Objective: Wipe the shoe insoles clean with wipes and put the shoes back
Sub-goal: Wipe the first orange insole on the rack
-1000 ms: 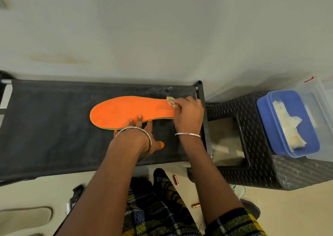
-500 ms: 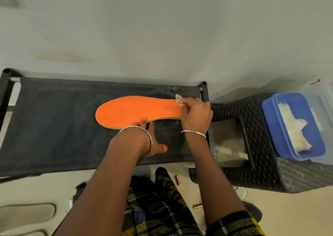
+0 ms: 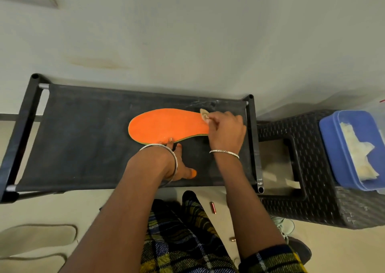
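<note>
An orange insole (image 3: 166,126) with a green rim lies flat on the black fabric shelf (image 3: 83,139) of a rack. My right hand (image 3: 226,132) pinches a small beige wipe (image 3: 204,114) and holds it against the insole's right end, at the heel. My left hand (image 3: 179,160) rests on the shelf with straight fingers, their tips touching the insole's near edge. Its wrist and bangle hide most of the hand.
A dark wicker stool (image 3: 308,168) stands right of the rack, carrying a blue tub (image 3: 331,147) of pale wipes. Two beige insoles (image 3: 37,237) lie on the floor at lower left. A pale green shoe (image 3: 285,227) and small metal cylinders (image 3: 213,207) sit near my legs.
The right hand with the wipe has stayed at the heel end, shifting only slightly along it. The left hand keeps its place at the near edge. The camera has drifted.
</note>
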The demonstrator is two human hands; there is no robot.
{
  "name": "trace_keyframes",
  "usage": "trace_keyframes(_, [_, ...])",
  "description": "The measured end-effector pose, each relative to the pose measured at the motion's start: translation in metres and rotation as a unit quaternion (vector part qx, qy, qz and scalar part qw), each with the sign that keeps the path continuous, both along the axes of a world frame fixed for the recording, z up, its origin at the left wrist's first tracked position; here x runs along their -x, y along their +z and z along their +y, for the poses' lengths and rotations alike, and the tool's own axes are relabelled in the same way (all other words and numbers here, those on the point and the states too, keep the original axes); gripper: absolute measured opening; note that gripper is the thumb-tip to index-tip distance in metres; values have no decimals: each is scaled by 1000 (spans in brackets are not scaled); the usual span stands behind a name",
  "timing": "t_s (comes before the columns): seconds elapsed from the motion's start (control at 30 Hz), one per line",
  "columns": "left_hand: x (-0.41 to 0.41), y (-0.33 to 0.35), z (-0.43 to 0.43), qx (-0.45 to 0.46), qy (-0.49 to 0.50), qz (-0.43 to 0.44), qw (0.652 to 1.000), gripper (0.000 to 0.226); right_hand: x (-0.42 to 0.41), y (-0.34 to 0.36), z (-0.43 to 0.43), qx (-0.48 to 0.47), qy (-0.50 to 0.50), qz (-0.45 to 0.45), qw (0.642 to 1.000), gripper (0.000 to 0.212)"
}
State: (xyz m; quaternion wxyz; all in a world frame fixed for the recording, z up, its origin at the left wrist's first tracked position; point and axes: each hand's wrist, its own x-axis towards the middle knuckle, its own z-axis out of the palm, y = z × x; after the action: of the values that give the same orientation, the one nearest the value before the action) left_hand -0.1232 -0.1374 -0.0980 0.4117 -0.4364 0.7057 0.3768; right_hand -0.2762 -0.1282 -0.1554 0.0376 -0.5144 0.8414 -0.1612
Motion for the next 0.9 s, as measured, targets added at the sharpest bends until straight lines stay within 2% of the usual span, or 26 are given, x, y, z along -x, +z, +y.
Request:
trace_keyframes(0.07, [-3,1,0,-1,-2,-1,1000,92,-7,-1,-2,13,-6,-12,1000,16])
trace_keyframes(0.13, [-10,3,0,-2,-2,-7,1000,93,-22,-3,-5,24,55,-53,997,17])
trace_keyframes(0.23, [-20,5,-1,-6,1,-16,1000,94,-52,-4,-5,-15,170,-120,978,13])
trace_keyframes(0.3, [-26,8,-1,-7,1,-23,1000,93,-65,-4,-3,-38,207,-139,968,13])
trace_keyframes(0.4, [-36,14,-2,-10,4,-24,1000,88,-70,-1,-3,-73,236,-125,961,16])
trace_keyframes(0.5, [-40,16,-2,-5,13,-17,1000,88,-68,17,-7,-164,266,-65,948,20])
trace_keyframes(0.57, [-43,15,-1,0,16,-22,1000,92,-66,29,-9,-234,272,-13,933,19])
trace_keyframes(0.63, [-46,12,-1,-1,17,-23,1000,94,-60,37,-10,-261,258,2,930,17])
trace_keyframes(0.77, [-48,13,-2,-11,21,-17,1000,92,-58,36,-15,-179,189,-51,964,17])
trace_keyframes(0.9, [-46,19,-3,-5,15,-2,1000,85,-83,30,-13,-188,231,-56,953,19])
